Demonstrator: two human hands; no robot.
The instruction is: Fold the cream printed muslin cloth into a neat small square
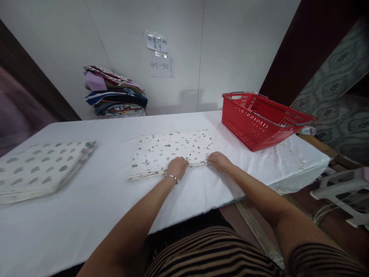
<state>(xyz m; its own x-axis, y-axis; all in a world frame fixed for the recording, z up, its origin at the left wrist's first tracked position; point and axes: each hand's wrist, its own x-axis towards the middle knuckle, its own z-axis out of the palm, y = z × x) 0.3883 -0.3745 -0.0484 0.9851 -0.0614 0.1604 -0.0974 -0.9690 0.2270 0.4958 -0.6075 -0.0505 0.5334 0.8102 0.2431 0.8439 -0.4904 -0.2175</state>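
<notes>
A white cloth with small printed figures [173, 148] lies folded in layers on the white-covered table [112, 192]. My left hand [177, 167], with a bracelet at the wrist, is closed at the middle of the cloth's near edge. At the near right corner of the same cloth is my right hand [219, 161], its fingers bent together over the edge. Both hands grip the layered edge, fingertips on top. Over on the left lies another folded white cloth with grey spots [40, 165], touched by neither hand.
An empty red basket [253, 123] stands at the table's back right. Behind the table's back left edge is a stack of folded fabrics [115, 92]. Paper signs [161, 66] hang on the wall. A white plastic stool [343, 192] stands at the right.
</notes>
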